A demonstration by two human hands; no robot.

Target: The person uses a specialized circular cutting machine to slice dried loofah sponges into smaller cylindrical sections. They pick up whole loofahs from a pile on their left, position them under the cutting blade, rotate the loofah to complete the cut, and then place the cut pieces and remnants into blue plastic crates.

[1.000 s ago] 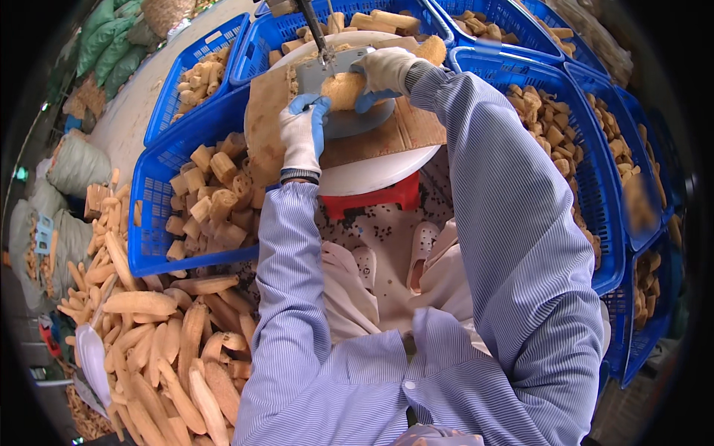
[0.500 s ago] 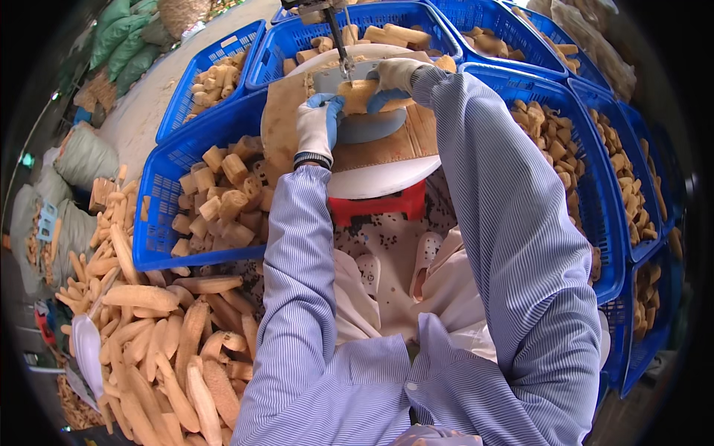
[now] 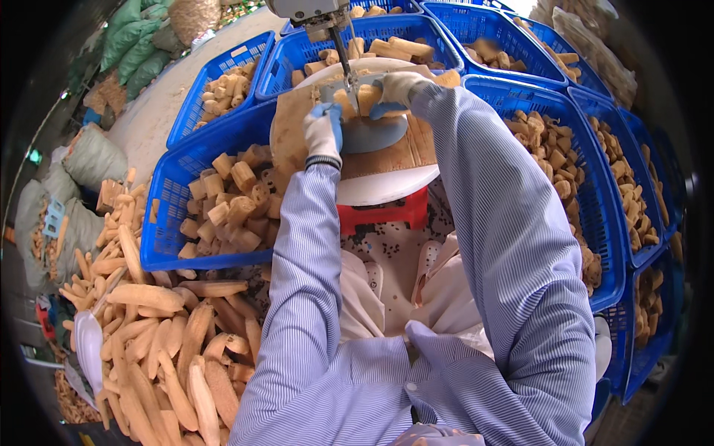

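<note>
A dried loofah [image 3: 369,98] lies across the grey metal plate [image 3: 372,138] of a cutting machine [image 3: 316,16]. Its thin upright blade [image 3: 353,88] crosses the loofah near the left end. My left hand [image 3: 324,132], in a white glove with blue-coated fingers, closes on that left end beside the blade. To the right of the blade my right hand [image 3: 396,91], gloved alike, grips the loofah from above. The loofah's far right end shows beyond my right wrist. Brown cardboard [image 3: 297,126] surrounds the plate on a round white top.
A blue basket [image 3: 201,262] of cut loofah pieces stands at my left. More blue baskets [image 3: 611,297] curve round behind the machine and along my right. Long whole loofahs [image 3: 160,349] are heaped at lower left. A red stool [image 3: 383,215] sits below the round top.
The loofah now sits across the blade, which stood at its left end before. The view has shifted slightly, so the machine and baskets appear a little lower and farther right.
</note>
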